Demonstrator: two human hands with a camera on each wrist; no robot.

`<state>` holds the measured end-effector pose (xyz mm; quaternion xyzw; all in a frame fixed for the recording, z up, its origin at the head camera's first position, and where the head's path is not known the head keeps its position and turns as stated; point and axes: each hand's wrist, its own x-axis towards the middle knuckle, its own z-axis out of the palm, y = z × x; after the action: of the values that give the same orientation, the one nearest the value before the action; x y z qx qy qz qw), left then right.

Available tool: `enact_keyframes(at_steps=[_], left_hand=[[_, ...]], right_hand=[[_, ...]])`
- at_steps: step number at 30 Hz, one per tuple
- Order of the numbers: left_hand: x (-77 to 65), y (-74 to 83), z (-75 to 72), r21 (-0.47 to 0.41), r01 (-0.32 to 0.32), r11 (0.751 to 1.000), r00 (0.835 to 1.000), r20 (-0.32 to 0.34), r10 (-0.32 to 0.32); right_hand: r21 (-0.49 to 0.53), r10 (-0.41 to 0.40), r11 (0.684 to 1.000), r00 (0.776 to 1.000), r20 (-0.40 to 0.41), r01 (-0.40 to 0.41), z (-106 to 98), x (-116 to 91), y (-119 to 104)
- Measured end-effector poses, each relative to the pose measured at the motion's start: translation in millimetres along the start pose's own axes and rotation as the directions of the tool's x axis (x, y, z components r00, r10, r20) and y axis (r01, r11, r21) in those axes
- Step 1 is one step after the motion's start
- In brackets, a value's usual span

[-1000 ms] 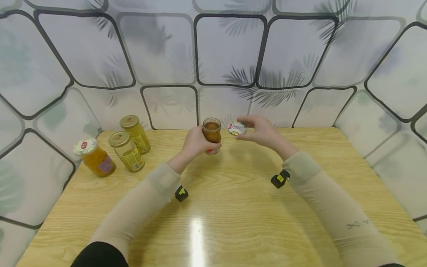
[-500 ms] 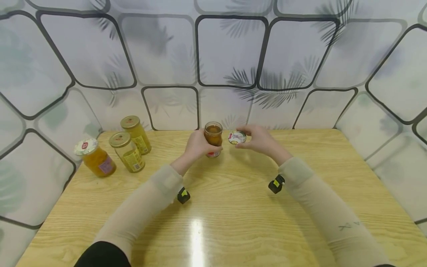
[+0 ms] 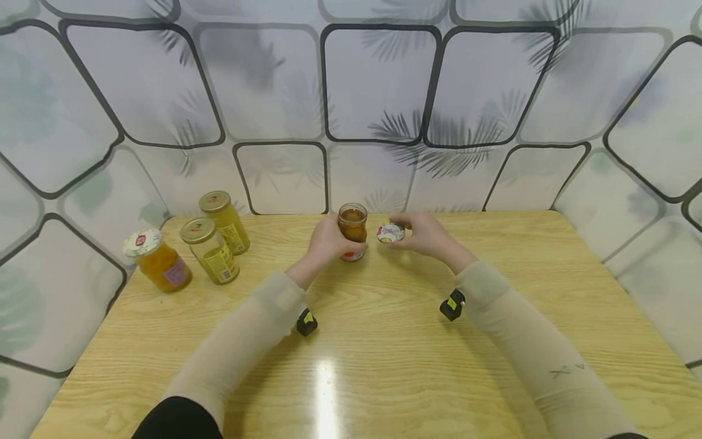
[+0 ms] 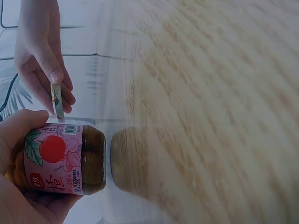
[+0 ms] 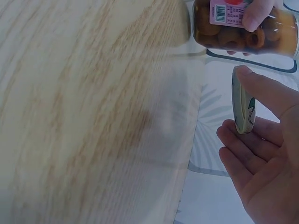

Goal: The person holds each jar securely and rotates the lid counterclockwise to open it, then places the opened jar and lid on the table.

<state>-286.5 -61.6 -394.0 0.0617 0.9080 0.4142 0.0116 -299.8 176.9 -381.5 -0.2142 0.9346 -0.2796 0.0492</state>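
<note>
My left hand [image 3: 333, 241] grips a glass jar [image 4: 93, 158] of dark round fruit in liquid, its thumb across the pink label with a red fruit on it. The jar is upright, its mouth uncovered, and its base is close over the table. My right hand [image 3: 430, 235] pinches a white patterned lid [image 3: 390, 232] at its edges between thumb and fingers, just right of the jar. In the right wrist view the lid [image 5: 243, 100] is seen edge-on, apart from the jar [image 5: 229, 35].
On the left of the wooden table [image 3: 384, 366] stand a jar with a white lid and orange contents [image 3: 163, 265] and two gold-lidded jars, one in front [image 3: 216, 259] and one behind [image 3: 227, 222]. A patterned backdrop [image 3: 378, 85] rises along the table's far edge.
Both hands have come down a little, the left with the jar and the right with the lid. The lid has stayed beside the jar, and the other jars have not moved.
</note>
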Motion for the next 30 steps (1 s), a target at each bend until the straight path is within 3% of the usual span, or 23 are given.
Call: enact_keyframes(at_steps=[22, 30], left_hand=[[4.1, -6.9, -0.7, -0.045, 0.003, 0.999, 1.000, 0.006, -0.002], [3.7, -10.4, -0.1, -0.072, -0.033, 0.997, 0.999, 0.009, 0.034]], right_hand=[[-0.163, 0.037, 0.986, 0.997, 0.066, -0.025, 7.6, -0.9, 4.8], [-0.241, 0.077, 0.969, 0.993, 0.085, -0.055, 13.8, 0.7, 5.8]])
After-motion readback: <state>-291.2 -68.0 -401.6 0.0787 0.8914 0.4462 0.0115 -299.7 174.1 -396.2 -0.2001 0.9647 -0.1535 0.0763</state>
